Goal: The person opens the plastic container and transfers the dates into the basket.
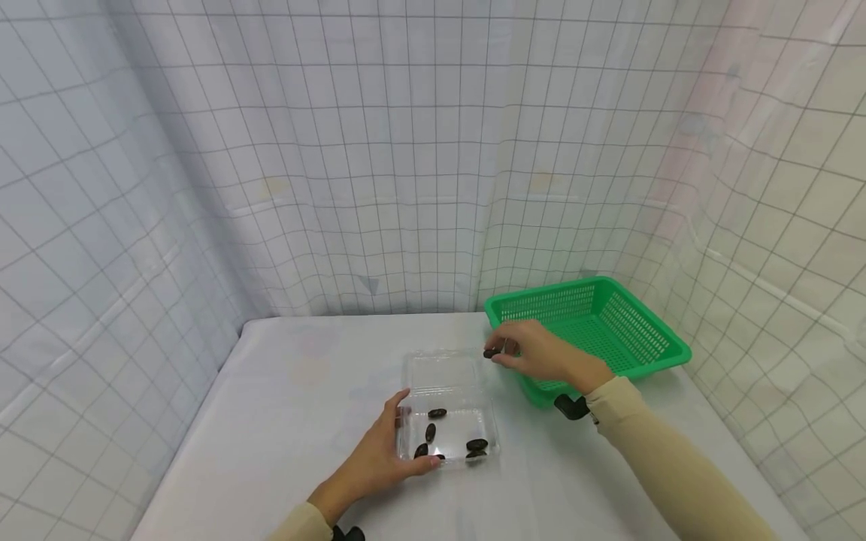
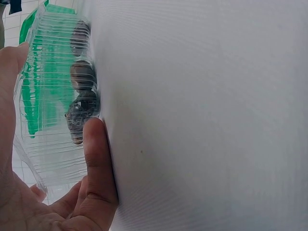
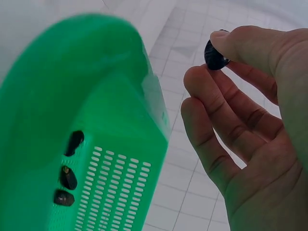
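A clear plastic clamshell box [image 1: 449, 409] lies open on the white table, with several dark oval shells [image 1: 476, 445] in its near half. My left hand [image 1: 386, 454] grips the box's near left corner, thumb [image 2: 98, 168] pressed against its ribbed wall [image 2: 48, 120]. My right hand [image 1: 541, 352] pinches one dark shell [image 1: 492, 352] between thumb and fingertips [image 3: 219, 45], held above the gap between the box and the green basket [image 1: 595, 330]. Three more dark shells [image 3: 67, 178] lie inside the basket.
The table [image 1: 298, 391] is covered in white cloth and closed in by gridded white curtains [image 1: 379, 150] on three sides. The green basket sits at the back right corner, close to the right curtain.
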{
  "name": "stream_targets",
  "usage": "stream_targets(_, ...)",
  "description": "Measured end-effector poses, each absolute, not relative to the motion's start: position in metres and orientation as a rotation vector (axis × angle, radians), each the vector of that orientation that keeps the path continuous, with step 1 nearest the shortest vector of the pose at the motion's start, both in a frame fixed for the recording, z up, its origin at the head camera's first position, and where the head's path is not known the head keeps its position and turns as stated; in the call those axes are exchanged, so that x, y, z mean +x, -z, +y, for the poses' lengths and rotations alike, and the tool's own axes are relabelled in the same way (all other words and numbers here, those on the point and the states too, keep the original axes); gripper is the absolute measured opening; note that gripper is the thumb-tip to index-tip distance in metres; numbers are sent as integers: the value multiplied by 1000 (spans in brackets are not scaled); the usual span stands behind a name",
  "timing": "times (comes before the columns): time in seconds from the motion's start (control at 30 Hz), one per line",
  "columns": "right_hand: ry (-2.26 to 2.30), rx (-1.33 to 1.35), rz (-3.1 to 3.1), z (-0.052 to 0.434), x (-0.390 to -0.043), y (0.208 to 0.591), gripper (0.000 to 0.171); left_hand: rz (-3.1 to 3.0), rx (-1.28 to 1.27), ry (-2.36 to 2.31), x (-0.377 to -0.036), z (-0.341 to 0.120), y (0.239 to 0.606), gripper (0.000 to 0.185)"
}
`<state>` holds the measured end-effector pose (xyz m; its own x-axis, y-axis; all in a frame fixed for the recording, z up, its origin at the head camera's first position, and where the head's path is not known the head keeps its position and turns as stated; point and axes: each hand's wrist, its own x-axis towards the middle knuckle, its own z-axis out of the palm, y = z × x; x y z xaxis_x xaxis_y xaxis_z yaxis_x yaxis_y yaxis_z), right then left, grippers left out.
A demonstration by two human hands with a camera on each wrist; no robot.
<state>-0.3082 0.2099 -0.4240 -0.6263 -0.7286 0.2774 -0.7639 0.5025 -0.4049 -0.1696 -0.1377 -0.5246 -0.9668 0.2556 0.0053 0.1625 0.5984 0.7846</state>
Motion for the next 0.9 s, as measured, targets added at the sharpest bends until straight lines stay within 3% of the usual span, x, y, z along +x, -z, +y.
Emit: stream_targets(0.9,-785,1028,-2829,264,-341,426,18,2711,329,-1320,-164,-135,520,131)
